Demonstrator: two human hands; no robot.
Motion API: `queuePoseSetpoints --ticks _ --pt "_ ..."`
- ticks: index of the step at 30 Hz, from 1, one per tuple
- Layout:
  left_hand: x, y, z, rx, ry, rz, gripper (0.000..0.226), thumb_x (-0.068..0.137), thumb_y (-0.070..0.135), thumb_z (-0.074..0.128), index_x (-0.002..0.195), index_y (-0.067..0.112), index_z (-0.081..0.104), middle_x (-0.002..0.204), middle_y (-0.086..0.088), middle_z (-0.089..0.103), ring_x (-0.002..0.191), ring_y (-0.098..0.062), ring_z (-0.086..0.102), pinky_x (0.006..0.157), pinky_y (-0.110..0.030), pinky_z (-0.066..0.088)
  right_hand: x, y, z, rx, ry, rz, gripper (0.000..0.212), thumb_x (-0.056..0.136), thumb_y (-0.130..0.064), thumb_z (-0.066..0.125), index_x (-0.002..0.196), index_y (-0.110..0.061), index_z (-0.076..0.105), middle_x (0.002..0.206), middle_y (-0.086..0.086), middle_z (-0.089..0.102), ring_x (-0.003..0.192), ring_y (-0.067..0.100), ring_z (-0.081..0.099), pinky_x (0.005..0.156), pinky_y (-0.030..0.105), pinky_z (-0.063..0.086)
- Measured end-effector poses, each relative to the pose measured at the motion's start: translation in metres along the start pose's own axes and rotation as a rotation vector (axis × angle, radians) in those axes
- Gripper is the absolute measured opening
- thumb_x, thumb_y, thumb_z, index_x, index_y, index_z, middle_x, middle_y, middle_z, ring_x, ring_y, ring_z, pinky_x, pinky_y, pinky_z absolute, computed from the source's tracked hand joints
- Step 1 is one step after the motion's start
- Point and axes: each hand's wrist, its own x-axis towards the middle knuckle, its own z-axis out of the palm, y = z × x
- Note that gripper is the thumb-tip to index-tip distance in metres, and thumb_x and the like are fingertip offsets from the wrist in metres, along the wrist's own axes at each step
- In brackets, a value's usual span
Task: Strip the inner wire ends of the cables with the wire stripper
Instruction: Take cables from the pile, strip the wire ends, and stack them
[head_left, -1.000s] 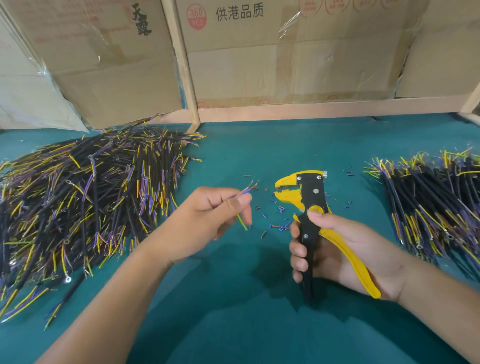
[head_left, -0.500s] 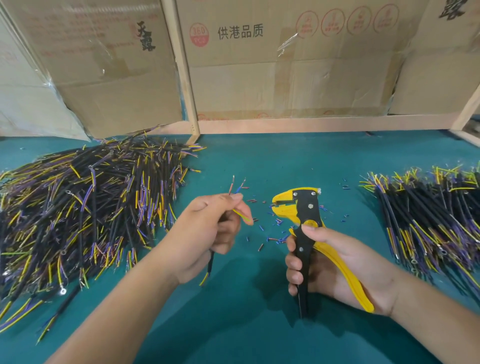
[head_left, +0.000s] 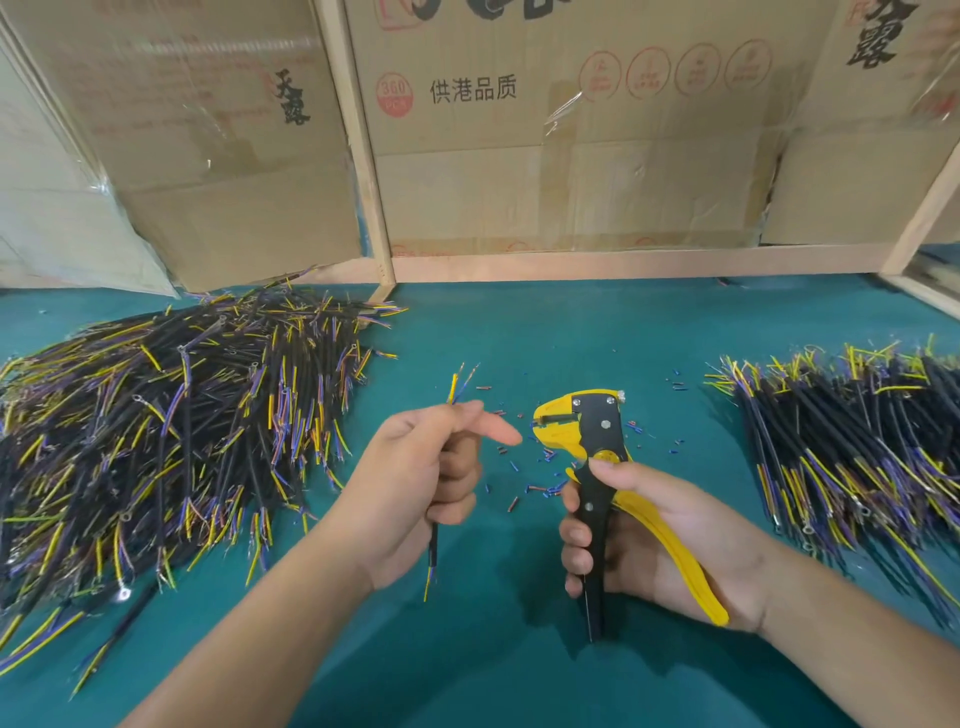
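Two bare hands over a teal table (head_left: 519, 332). Left hand (head_left: 421, 483) curled round a black cable (head_left: 432, 551), held nearly upright — fingers wrapped on the sheath, index finger stretched out toward the tool, thumb side up. Yellow, blue and reddish inner wires (head_left: 457, 387) fanning out above the fist; tips look bare, though too fine to be sure. Lower cable end hanging below the palm, yellow and blue wires just above the table.

Right hand (head_left: 654, 545) clamped on the wire stripper (head_left: 597, 467), black-and-yellow, head up and pointing left toward the cable — thumb pressed on the body near the yellow pivot, fingers wrapped round the black handle, yellow handle lying across the palm. Stripper mouth slightly apart, holding nothing, just beside the outstretched index finger and not touching it.

Scattered on the table between and behind the hands: small insulation scraps (head_left: 540, 480), blue and red. Left: a large heap of cables (head_left: 156, 441). Right: a second cable pile (head_left: 852, 452), well apart from the first. Behind: cardboard boxes (head_left: 571, 156) with printed characters, framed by wooden rails (head_left: 358, 156).
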Motion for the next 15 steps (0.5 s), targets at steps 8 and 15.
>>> queuePoseSetpoints --ticks 8,15 --pt "0.002 -0.007 0.006 -0.212 -0.081 -0.086 0.055 0.095 0.056 0.049 0.104 0.009 0.077 0.056 0.006 0.025 0.042 -0.01 0.024 0.04 -0.02 0.03 0.0 -0.001 0.005 -0.004 0.032 0.001 0.035 0.096 -0.042 0.063 0.099 -0.007 0.065 0.085 0.013 0.057 0.077 0.032 0.057 0.084 0.051 0.049" --pt "0.002 -0.007 0.032 0.259 -0.119 -0.084 0.062 0.103 0.053 0.035 0.087 0.013 0.08 0.055 0.005 0.041 0.046 -0.013 0.03 0.043 -0.023 0.024 0.002 -0.004 0.017 -0.028 0.134 0.021 0.036 0.087 -0.042 0.073 0.094 -0.007 0.065 0.08 0.014 0.055 0.073 0.031 0.058 0.078 0.047 0.053"
